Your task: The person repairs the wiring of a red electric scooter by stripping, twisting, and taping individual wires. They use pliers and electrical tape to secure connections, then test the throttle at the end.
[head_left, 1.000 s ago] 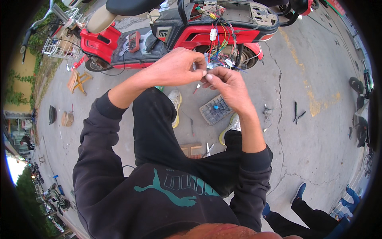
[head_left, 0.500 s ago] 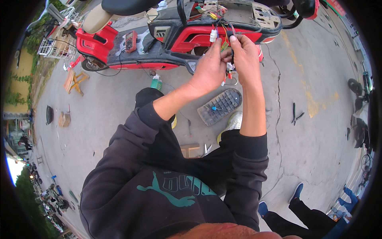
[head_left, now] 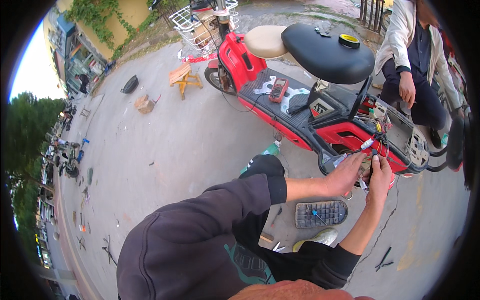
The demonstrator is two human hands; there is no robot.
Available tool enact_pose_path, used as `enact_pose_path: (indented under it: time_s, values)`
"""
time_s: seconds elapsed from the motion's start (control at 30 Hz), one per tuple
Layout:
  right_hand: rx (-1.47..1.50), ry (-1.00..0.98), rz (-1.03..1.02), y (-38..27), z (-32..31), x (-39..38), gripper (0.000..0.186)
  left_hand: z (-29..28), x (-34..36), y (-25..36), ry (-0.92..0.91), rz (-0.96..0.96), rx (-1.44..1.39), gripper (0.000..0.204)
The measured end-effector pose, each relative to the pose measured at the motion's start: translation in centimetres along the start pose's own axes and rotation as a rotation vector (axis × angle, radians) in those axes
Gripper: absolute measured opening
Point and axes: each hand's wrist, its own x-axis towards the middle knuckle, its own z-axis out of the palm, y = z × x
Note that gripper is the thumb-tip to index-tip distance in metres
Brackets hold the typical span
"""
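While my right hand point(head_left: 381, 176) pinches a black piece point(head_left: 374, 152) near the scooter's point(head_left: 345, 134) wires point(head_left: 380, 127), my left hand point(head_left: 345, 178) crowds beside it; what its fingers hold, I cannot tell.

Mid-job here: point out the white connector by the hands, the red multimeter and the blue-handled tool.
White connector point(head_left: 367, 144), head view: middle of its white housing.
Red multimeter point(head_left: 278, 90), head view: middle of its front face.
Blue-handled tool point(head_left: 314, 212), head view: its blue handle.
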Motion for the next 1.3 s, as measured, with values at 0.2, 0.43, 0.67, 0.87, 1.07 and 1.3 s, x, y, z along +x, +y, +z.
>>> enact_pose_path:
  time_s: [0.2, 0.43, 0.67, 0.87, 1.07, 1.3]
  values:
    - [0.238, -0.036, 0.07, -0.1, 1.0, -0.1, 0.023, -3.0, 2.5, -1.6, 0.048, -0.136, -0.143, 0.025]
    - [-0.136, -0.014, -0.114, 2.3, 1.2, 1.2, 0.024, -3.9, 3.1, -4.6, 0.002, -0.188, -0.208, 0.024]
    - [-0.317, 0.034, -0.17, 2.3, 1.0, 2.2, 0.022, -6.1, 4.4, -4.7, -0.298, -0.377, -0.605, 0.025]
    - [-0.212, -0.162, -0.046, 1.5, 1.9, 1.0, 0.02, -6.5, 4.1, -3.4, -0.33, -0.396, -0.72, 0.038]
    - [-0.171, -0.108, 0.025, 1.1, 2.2, 1.2, 0.019, -7.2, 4.5, -3.6, -0.396, -0.454, -0.715, 0.037]
    - [-0.136, -0.188, 0.028, 1.0, 1.6, 1.3, 0.018, -6.4, 4.7, -4.0, -0.367, -0.488, -0.795, 0.029]
